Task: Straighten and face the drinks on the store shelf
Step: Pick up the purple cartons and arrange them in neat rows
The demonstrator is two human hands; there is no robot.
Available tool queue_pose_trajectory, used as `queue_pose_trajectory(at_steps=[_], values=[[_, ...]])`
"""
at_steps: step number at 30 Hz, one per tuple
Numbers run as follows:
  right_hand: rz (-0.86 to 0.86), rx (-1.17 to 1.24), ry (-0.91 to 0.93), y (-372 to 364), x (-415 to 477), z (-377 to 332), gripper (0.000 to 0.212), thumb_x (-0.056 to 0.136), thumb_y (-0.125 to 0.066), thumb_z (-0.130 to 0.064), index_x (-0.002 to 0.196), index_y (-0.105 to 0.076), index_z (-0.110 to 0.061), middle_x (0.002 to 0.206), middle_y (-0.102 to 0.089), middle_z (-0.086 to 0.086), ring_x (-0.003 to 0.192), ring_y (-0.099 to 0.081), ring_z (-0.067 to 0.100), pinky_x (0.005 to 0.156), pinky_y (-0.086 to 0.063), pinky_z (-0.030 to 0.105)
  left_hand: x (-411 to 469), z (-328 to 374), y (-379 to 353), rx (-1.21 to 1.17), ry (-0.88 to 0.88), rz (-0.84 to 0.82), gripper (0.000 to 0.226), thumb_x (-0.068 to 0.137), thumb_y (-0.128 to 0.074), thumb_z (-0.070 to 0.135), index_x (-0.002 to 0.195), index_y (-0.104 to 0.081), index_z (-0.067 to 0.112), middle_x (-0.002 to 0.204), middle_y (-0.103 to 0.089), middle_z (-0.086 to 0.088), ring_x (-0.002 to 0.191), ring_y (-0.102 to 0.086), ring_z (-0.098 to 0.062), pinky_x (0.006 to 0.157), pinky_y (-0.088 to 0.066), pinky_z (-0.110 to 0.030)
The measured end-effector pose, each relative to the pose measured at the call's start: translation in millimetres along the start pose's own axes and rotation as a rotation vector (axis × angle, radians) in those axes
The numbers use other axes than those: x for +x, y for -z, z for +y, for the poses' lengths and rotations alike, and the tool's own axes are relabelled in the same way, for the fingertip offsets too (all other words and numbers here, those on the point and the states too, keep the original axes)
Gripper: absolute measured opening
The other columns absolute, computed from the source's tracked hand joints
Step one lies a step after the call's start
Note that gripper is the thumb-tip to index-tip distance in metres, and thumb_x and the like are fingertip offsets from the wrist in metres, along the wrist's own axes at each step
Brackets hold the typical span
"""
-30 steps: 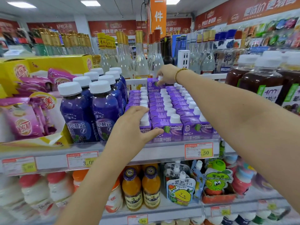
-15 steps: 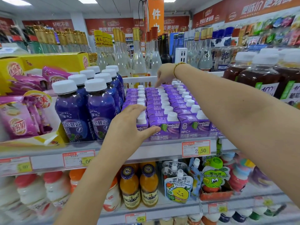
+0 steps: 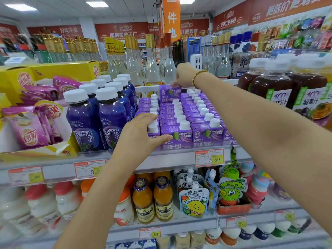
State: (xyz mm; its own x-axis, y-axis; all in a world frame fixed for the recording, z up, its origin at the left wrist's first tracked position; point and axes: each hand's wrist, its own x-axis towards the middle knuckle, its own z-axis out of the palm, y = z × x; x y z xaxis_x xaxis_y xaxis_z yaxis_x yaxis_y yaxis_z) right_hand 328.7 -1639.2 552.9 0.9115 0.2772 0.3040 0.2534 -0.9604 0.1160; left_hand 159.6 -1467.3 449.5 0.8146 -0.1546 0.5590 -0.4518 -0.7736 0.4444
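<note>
Shelf (image 3: 161, 156), upper tier, middle section: purple juice cartons (image 3: 197, 112) with white caps, in rows running front to back. The front ones have their labels facing out at the edge.

Front carton (image 3: 154, 131), leftmost row: under the left hand (image 3: 142, 135). Fingers (image 3: 143, 118) curved over its top beside the cap; thumb laid along the front face, reaching onto the next carton.

Back carton (image 3: 168, 94), rear of the middle row: stands higher than those ahead of it, label forward. Right hand (image 3: 183, 75) above it, fingers pinched together on its top edge. Beaded bracelet (image 3: 198, 76) on that wrist.

Left, beside the cartons: blue bottles (image 3: 84, 121), white caps.
Right: dark juice bottles (image 3: 271, 90).
Behind: clear glass bottles (image 3: 150, 69).
Far left: yellow box (image 3: 53, 69), pink packets (image 3: 28, 130).
Shelf rail: price tag (image 3: 209, 158) reading 2.50.
Tier below: orange bottles (image 3: 152, 200).
</note>
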Motion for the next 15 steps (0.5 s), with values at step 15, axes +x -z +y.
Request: queue_pose_trajectory(at_steps=[15], values=[[0.417,0.095,0.271,39,-234,-36,0.027,0.096,-0.044,-0.029,0.107,-0.056,-0.007,0.105,-0.054,0.01,0.09,-0.053,0.025,0.071,-0.042,0.034,-48,68,20,-0.833,0.45,-0.002,0.039,0.065,-0.058,0.057,0.082,-0.065,0.023,0.07,-0.073,0.003,0.066,-0.072,-0.016,0.059,-0.057,-0.022]])
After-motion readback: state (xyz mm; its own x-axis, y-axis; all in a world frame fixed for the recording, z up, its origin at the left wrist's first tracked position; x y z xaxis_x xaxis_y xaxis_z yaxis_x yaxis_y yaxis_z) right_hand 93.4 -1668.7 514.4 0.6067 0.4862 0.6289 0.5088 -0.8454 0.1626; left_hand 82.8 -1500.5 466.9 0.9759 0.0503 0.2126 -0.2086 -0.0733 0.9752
